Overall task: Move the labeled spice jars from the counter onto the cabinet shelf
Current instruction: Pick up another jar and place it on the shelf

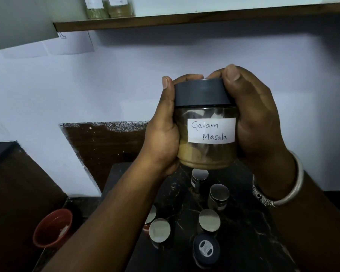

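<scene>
A clear jar [206,152] with a dark grey lid and a white label reading "Garam Masala" is held upright in mid-air, above the counter. My left hand [163,132] grips its left side, thumb up against the lid. My right hand [255,118] wraps the right side, thumb on the lid's top edge. Brown powder fills the jar's lower half. Several smaller jars with shiny metal lids [219,192] stand on the dark marble counter [249,232] below. Two labeled jars [108,6] of greenish spice stand on the wooden shelf [185,18] at the top.
A red-brown bowl [52,227] sits low at the left of the counter. A dark-lidded jar [205,249] stands at the counter's front. A brown board [106,146] leans against the pale wall. The shelf stretches bare to the right of the two jars.
</scene>
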Demonstrator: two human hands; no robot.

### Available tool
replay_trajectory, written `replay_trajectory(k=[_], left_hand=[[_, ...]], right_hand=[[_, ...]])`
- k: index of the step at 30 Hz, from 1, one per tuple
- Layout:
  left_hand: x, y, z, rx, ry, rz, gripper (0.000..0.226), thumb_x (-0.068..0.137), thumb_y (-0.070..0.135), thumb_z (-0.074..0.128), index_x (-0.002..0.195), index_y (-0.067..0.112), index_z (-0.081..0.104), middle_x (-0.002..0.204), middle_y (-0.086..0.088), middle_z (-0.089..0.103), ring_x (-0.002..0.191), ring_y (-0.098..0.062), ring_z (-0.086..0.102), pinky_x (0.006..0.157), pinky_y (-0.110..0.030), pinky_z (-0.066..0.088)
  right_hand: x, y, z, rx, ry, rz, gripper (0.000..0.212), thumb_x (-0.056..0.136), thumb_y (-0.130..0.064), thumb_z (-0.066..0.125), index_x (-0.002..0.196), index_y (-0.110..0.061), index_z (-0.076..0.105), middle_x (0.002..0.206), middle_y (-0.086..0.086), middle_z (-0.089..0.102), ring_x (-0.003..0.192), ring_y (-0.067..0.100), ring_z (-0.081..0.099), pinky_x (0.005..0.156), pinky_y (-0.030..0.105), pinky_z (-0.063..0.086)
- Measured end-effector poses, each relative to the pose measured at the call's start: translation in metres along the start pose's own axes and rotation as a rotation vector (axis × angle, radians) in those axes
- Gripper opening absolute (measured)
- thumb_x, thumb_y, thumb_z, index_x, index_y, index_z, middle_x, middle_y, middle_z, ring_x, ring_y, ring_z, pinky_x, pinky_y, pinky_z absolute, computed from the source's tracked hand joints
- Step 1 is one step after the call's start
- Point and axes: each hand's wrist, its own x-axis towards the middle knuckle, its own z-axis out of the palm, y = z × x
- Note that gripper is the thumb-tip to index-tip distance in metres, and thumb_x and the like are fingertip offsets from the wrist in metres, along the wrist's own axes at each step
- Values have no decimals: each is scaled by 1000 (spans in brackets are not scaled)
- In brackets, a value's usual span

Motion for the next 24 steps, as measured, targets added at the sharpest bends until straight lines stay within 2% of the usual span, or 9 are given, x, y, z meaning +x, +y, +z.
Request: replay_trajectory(k=[4,7,11,15,17,19,22,24], left_hand=[[2,0,-2,-5,-9,0,59,100,55,30,132,11,52,117,-23,59,103,-38,61,90,-44,53],[3,0,-5,2,-45,31,57,101,54,28,129,10,52,112,-18,63,96,-34,64,84,-42,56],[16,14,-11,6,-22,87,56,101,55,28,122,12,56,111,-19,65,98,-35,65,87,-46,55],[40,35,-10,108,20,166,52,99,58,35,121,16,58,116,-26,62,100,-39,62,88,-51,51],[55,50,-7,186,38,199,48,98,58,40,117,19,61,118,-28,62,102,-38,62,90,-54,50],[75,72,-3,239,46,260,45,101,56,42,115,19,63,111,-20,67,100,-35,64,90,-52,52],[113,118,-2,321,69,343,49,106,55,30,120,19,60,113,-15,70,102,-32,68,93,-52,55],[153,150,-12,438,174,414,59,105,61,22,123,21,61,114,-13,73,101,-29,73,93,-50,59]], right_hand=[[0,4,2,-9,4,-17,27,102,-28,48,92,-7,61,79,-8,70,72,10,67,66,23,52],[-2,5,2,-60,16,-20,31,95,-39,51,104,-11,60,94,-9,70,83,8,69,71,22,54],[-6,-2,1,-321,15,-4,50,78,-58,56,125,-43,50,116,-21,60,102,-4,65,73,19,55],[4,-12,10,-584,-66,-19,84,66,-67,70,141,-64,31,130,-19,55,110,4,64,82,32,60],[24,-18,18,-651,-81,-72,90,68,-65,74,144,-62,26,132,-16,55,109,4,64,85,35,59],[53,-24,25,-694,-82,-158,90,71,-59,76,146,-53,28,133,-13,55,107,2,64,85,32,60],[105,-35,36,-727,-81,-276,89,74,-55,78,147,-38,31,132,-10,55,101,6,65,80,24,58],[149,-40,47,-753,-80,-333,87,78,-50,80,148,-32,31,130,-8,56,98,10,66,79,23,56]])
